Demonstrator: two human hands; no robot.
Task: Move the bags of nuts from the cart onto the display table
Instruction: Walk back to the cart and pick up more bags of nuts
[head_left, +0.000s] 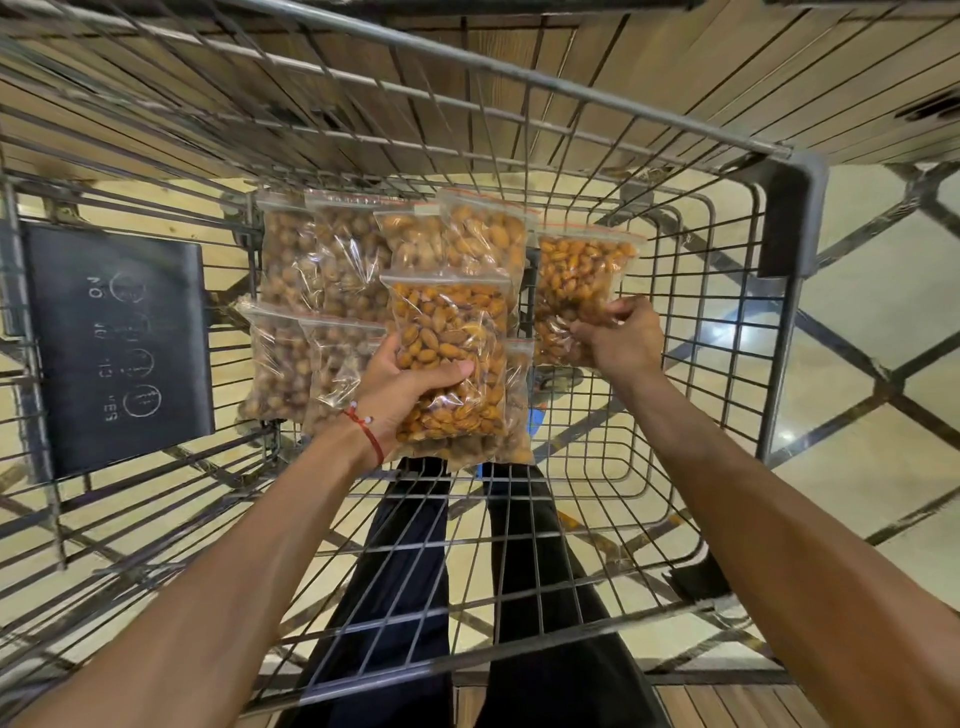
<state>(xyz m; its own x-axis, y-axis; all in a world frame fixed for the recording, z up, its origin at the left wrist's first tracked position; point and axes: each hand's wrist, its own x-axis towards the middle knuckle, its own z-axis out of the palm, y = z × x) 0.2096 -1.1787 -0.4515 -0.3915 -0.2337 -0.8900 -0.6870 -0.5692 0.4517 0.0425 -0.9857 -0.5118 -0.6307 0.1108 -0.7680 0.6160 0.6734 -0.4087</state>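
Note:
I look straight down into a wire shopping cart (675, 291). Several clear zip bags of nuts lie on its floor. My left hand (402, 384) grips a bag of orange-brown almonds (449, 332), thumb across its front. My right hand (621, 340) pinches the lower edge of another almond bag (576, 275) at the right of the pile. Paler round nuts fill the bags (311, 265) on the left, and two more almond bags (480, 236) lie at the back. Another bag (517, 415) lies partly hidden under the one in my left hand.
A dark plastic child-seat flap (119, 348) with printed symbols sits on the cart's left wall. Wooden slats (597, 67) of a counter or table side rise beyond the cart's far rim. Tiled floor (872, 312) lies to the right. My legs in dark trousers (415, 571) show through the wire.

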